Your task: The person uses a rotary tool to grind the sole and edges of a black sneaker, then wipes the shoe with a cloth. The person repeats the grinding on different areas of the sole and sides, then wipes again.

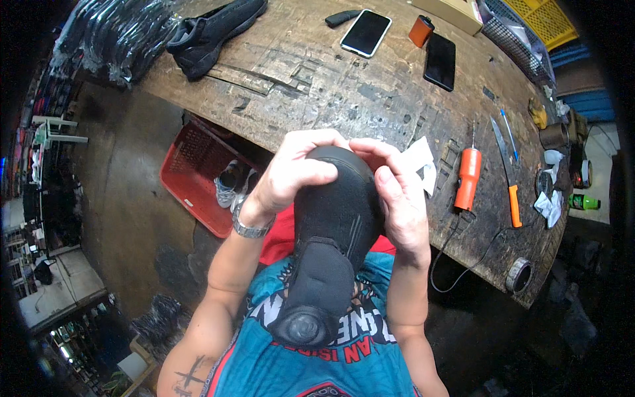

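A black shoe (pixel 337 212) is held between my two hands over my lap, its rounded toe pointing away from me and its heel end close to my body. My left hand (pixel 291 172) grips the left side of the toe, with the thumb lying on top. On the right side of the toe my right hand (pixel 400 198) is closed, its thumb along the edge and its fingers curled over the front. The fingertips of both hands are partly hidden behind the toe. A metal-banded watch (pixel 251 228) sits on my left wrist.
The worn wooden table (pixel 317 92) bears another black shoe (pixel 208 40), two phones, an orange corded tool (pixel 468 175) with a thin tip, an orange-handled knife (pixel 513 205) and white paper (pixel 418 162). A red basket (pixel 192 169) with shoes stands below, left.
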A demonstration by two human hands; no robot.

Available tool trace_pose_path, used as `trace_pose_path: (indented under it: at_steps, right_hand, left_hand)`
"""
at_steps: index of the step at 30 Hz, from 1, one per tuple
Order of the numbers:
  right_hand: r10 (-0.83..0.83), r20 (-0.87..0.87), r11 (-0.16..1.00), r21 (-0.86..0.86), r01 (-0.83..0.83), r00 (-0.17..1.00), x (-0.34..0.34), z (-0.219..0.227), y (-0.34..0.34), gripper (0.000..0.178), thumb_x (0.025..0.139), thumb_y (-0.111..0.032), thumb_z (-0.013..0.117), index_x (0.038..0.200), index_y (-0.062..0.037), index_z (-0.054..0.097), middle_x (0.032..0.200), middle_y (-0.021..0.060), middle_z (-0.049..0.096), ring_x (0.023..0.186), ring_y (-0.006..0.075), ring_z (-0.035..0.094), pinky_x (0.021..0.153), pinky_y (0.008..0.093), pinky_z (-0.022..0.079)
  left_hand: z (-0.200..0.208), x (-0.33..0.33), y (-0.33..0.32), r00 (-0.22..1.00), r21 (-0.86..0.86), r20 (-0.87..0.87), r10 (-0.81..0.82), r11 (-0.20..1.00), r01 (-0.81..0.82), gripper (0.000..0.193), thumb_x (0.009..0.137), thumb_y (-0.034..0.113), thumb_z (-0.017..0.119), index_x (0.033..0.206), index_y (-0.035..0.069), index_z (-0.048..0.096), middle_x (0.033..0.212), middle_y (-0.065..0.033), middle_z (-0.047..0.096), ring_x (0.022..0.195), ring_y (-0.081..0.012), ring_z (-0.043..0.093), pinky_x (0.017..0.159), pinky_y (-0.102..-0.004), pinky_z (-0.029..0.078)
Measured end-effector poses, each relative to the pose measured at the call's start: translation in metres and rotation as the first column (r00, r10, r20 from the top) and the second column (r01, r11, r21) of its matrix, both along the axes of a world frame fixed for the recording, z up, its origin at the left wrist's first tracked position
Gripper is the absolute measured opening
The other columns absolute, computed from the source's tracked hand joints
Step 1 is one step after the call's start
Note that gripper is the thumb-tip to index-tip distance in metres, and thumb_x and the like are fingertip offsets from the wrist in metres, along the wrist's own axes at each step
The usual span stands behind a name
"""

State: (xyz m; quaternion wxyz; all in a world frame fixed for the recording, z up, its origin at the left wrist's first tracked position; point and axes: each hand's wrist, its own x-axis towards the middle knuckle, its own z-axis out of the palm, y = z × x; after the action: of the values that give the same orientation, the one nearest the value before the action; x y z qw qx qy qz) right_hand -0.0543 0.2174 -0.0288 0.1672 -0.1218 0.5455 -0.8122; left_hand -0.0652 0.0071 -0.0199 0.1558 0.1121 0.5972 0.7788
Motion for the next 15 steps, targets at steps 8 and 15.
trace_pose_path:
  at_steps: [8,15]
  right_hand:
    - [0.076,-0.103,0.997,0.004,-0.076,0.992,0.0,0.017,0.004,0.045,0.099,-0.017,0.066,0.139,0.003,0.058,0.141,0.0164,0.061,0.138,0.0249,0.052,0.118,0.0422,0.036]
    - [-0.025,-0.097,1.0,-0.012,0.024,0.995,0.007,0.02,0.004,0.037,0.098,-0.018,0.068,0.129,0.0024,0.068,0.141,0.0239,0.06,0.135,0.0306,0.055,0.116,0.0435,0.039]
  left_hand:
    - [0.013,0.01,0.012,0.976,-0.079,-0.218,0.013,0.996,-0.031,0.045,0.076,0.021,0.078,0.112,-0.002,0.064,0.106,-0.0101,0.066,0.102,-0.0141,0.06,0.089,-0.0324,0.05]
    - [0.009,0.021,0.018,0.963,-0.084,-0.252,0.092,0.99,-0.117,0.038,0.081,0.017,0.08,0.11,-0.003,0.063,0.098,-0.0066,0.067,0.089,-0.0109,0.062,0.079,-0.027,0.05]
